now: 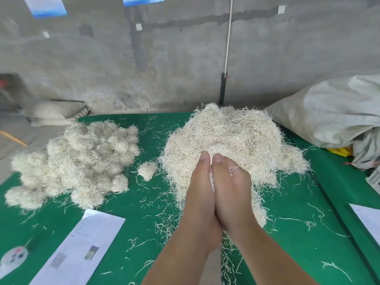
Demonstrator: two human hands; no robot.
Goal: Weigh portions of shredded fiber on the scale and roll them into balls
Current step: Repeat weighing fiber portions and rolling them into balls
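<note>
2 hands (216, 194), 2 fiber heaps (226, 145), 1 stray ball (147, 170), 2 printed sheets (82, 247).

both hands are pressed together palm to palm over the near edge of a large loose fiber heap (230, 138), left hand (200, 194) and right hand (231, 190) with fingers extended and a wisp of fiber showing in the seam between them. a pile of rolled fiber balls (76, 163) lies to the left on the green table cover (298, 239), with one small fiber clump (147, 170) apart between pile and heap. printed paper sheets (82, 247) lie at the near left, a grey sack (329, 114) at the far right.
</note>
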